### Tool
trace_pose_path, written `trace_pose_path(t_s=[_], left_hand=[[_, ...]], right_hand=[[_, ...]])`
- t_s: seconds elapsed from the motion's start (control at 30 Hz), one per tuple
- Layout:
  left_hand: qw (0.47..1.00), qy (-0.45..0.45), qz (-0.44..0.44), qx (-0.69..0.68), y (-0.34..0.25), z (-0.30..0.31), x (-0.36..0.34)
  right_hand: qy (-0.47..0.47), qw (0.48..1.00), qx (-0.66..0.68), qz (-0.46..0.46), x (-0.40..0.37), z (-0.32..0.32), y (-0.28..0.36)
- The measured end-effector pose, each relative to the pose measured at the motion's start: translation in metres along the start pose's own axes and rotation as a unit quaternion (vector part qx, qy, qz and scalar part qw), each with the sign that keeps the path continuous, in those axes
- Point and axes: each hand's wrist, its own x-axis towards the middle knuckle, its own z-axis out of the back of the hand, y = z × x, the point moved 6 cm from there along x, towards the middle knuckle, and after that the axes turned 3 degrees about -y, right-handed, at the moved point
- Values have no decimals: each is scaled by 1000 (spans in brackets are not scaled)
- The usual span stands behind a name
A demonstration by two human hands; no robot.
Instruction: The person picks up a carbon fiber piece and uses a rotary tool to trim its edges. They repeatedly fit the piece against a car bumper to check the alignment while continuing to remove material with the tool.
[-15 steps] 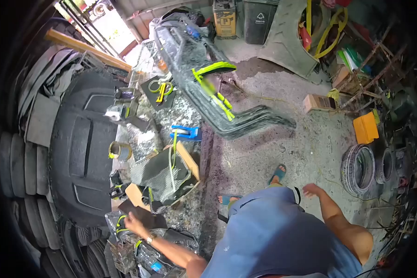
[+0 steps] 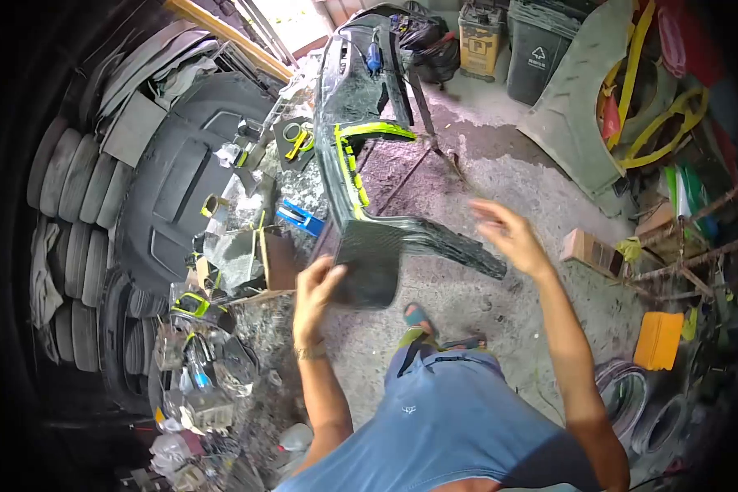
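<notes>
My left hand [image 2: 314, 293] grips one edge of a dark woven carbon-fibre sheet [image 2: 367, 261] and holds it up in front of my body. Open and empty, my right hand [image 2: 510, 234] hovers to the right of the sheet, fingers spread, a little apart from it. Beyond the sheet, a long dark car bumper [image 2: 361, 123] with yellow-green tape rests over the concrete floor. A watch sits on my left wrist.
A cluttered worktable [image 2: 246, 246] on the left carries a cardboard box [image 2: 271, 262], a tape roll [image 2: 215, 205], a blue tool [image 2: 299, 217] and plastic wrap. Stacked tyres [image 2: 74, 213] and a black hood panel [image 2: 172, 189] stand at the far left. Bins, a fender, an orange box [image 2: 658, 339] and scrap lie at the right.
My left hand has lifted the dark sheet off the table and brought it in front of me. The right hand rose from my side toward it. The view swung left.
</notes>
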Motion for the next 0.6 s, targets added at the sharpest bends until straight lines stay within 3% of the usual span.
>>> trace_pose_path(t_s=[0.07, 0.17, 0.23, 0.27, 0.33, 0.37, 0.43, 0.47, 0.53, 0.6], left_hand=[[994, 84, 49, -53, 26, -60, 21], [966, 235, 58, -86, 19, -136, 53], [940, 317, 61, -112, 17, -178, 75], [938, 326, 67, -99, 15, -195, 88], [968, 210, 25, -136, 23, -214, 122], [979, 89, -82, -164, 8, -213, 134], [967, -140, -44, -208, 27, -208, 136], [945, -233, -30, -228, 43, -211, 127], [918, -264, 66, -288, 89, -243, 98], [873, -197, 162, -417, 112, -307, 71]], right_hand=[[35, 985, -85, 147, 28, -8, 33], [56, 982, -101, 147, 51, 4, 16], [245, 968, -37, 26, 56, 9, -23], [243, 963, 31, -110, 54, 27, -42], [155, 958, 185, -154, 43, 62, -78], [160, 959, 171, -158, 35, 77, -96], [1, 912, 342, -225, 20, 113, -137], [3, 913, 338, -230, 11, 118, -149], [-140, 851, 438, -254, 6, 140, -175], [-141, 831, 468, -265, 13, 148, -187]])
